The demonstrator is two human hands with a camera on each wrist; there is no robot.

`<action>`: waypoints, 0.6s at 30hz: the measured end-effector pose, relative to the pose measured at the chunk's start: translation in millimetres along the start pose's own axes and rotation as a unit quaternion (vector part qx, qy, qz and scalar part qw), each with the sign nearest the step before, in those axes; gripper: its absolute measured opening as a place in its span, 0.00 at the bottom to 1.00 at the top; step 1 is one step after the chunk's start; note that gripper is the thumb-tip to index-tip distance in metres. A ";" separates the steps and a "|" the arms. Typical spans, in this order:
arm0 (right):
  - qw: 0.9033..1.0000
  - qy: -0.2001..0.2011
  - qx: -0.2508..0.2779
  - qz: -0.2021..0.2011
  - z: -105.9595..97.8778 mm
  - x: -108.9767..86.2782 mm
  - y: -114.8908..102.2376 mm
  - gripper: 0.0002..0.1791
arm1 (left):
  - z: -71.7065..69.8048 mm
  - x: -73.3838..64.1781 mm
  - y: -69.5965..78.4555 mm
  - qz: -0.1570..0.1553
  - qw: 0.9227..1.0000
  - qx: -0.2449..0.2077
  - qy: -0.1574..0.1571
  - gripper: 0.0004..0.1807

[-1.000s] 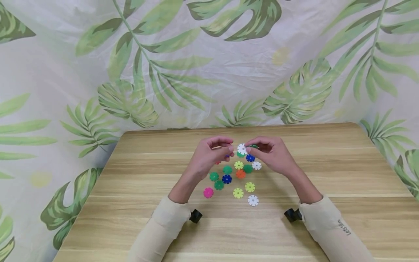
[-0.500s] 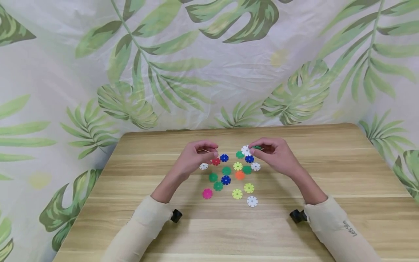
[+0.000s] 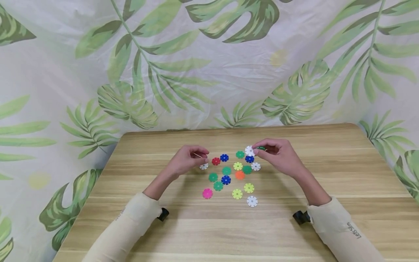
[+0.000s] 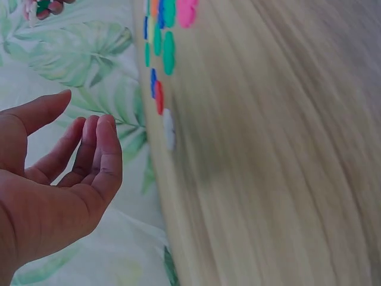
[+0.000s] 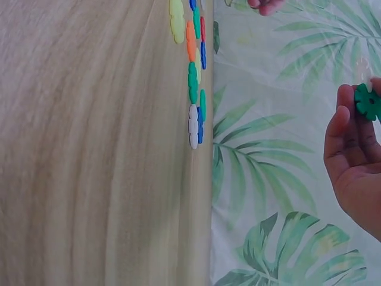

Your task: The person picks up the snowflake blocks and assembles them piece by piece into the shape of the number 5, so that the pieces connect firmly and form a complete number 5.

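Now the right hand (image 3: pixel 278 154) pinches a white disc (image 3: pixel 249 151) and a green disc (image 5: pixel 366 102) in a narrow grip, above the far part of the table (image 3: pixel 212 233). Both discs sit close together at its fingertips; whether they are slotted into each other I cannot tell.

The left hand (image 3: pixel 187 159) holds nothing: thumb and fingertips stand apart, fingers loosely bent. It hangs in the air, and in the head view it partly covers a white piece (image 3: pixel 204 167); the left wrist view shows a gap between them.

More pieces lie flat on the wood between the two arms. A red piece (image 3: pixel 216 161) lies just beside a blue one near the left hand. An orange piece (image 3: pixel 240 175) is towards the middle, among green and yellow ones. A pink piece (image 3: pixel 207 193) lies nearer the person, to the left.

Both sleeves (image 3: pixel 328 214) are pale, each with a black fitting (image 3: pixel 162 214) at the cuff. Leaf-patterned cloth (image 3: pixel 183 65) hangs behind.
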State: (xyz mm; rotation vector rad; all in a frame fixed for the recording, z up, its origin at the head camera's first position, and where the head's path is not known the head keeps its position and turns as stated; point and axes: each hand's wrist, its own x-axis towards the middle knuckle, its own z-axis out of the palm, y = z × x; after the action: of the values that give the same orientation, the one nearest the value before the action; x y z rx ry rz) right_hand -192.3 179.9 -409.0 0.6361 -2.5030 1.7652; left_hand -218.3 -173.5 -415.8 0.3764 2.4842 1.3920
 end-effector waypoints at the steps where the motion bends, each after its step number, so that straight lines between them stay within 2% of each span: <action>1: 1.000 0.000 0.001 0.000 -0.1 0.0 0.2 0.08 | -0.8 0.5 -1.5 -0.002 1.000 0.005 -0.003 0.19; 5: 1.000 0.003 0.005 0.000 -0.6 -0.2 1.1 0.08 | -2.9 4.5 -8.2 -0.015 0.999 0.032 -0.009 0.18; 18: 1.000 0.003 0.004 0.004 0.1 0.8 2.5 0.07 | -4.1 19.5 -27.4 -0.023 0.992 0.123 -0.023 0.18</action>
State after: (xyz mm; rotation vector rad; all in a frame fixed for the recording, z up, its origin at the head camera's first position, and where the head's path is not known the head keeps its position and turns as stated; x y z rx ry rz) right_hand -193.9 180.3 -411.1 0.6211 -2.5009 1.7775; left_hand -240.4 -183.7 -439.3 0.3924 2.6143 1.0477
